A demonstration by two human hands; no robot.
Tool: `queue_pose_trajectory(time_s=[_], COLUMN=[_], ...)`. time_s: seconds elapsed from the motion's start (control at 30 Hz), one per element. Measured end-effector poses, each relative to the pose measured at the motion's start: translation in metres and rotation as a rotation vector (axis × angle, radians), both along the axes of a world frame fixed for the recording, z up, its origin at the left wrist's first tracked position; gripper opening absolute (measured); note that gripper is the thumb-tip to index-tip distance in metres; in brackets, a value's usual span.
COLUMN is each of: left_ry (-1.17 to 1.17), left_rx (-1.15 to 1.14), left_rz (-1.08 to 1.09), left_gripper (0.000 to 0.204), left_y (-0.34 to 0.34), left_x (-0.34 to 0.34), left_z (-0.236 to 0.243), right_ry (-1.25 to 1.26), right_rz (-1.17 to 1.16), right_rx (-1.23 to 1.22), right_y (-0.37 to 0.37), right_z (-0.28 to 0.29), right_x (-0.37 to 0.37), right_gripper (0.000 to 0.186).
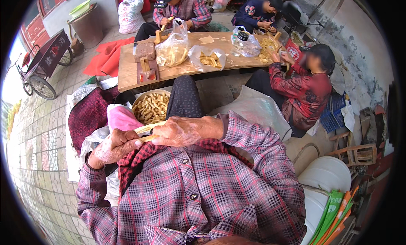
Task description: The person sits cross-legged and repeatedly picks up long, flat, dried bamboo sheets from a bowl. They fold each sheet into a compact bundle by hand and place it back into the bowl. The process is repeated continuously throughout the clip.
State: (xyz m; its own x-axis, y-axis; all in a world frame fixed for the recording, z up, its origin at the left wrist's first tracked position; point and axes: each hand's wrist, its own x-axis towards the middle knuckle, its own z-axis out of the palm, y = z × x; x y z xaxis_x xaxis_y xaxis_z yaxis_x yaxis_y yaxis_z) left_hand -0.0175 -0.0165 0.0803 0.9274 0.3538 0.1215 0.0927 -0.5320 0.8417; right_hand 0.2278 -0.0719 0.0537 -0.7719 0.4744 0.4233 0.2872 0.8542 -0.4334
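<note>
In front of my chest, my left hand (117,147) and my right hand (182,132) are both closed on pale yellow strips (148,128). The strips stretch across the short gap between my hands; what they are made of I cannot tell. Just beyond my hands, a round bowl (168,93) is heaped with short, twisted yellow pieces (151,108). It sits by my dark-trousered knee, beside a pink cloth (122,117).
A low wooden table (131,77) ahead bears a brick (144,50), bags of yellow strips (172,50) and a lidded jar (242,41). Three people work around it, one in red (306,91) close on the right. A tricycle cart (48,61) stands far left; white buckets (327,173) are at my right.
</note>
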Motion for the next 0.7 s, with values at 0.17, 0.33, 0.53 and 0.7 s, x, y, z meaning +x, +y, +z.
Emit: queue_pose_trajectory(time_s=[0.17,0.33,0.53,0.7], left_ry=[0.132,0.122,0.147,0.131], left_rx=[-0.296,-0.164,-0.273,-0.296], left_rz=[0.135,0.192,0.135,0.184], left_gripper=[0.035,0.031,0.036,0.039], left_y=[0.003,0.0,0.005,0.002], left_x=[-0.001,0.001,-0.005,-0.018], left_z=[0.009,0.015,0.018,0.025], right_ry=[0.064,0.076,0.068,0.11], right_rz=[-0.069,-0.124,0.015,-0.071], right_rx=[-0.249,-0.438,-0.157,-0.358], right_y=[0.005,0.008,0.014,0.013], right_z=[0.001,0.007,0.01,0.01], right_x=[0.002,0.007,0.004,0.001], right_gripper=[0.023,0.016,0.019,0.017])
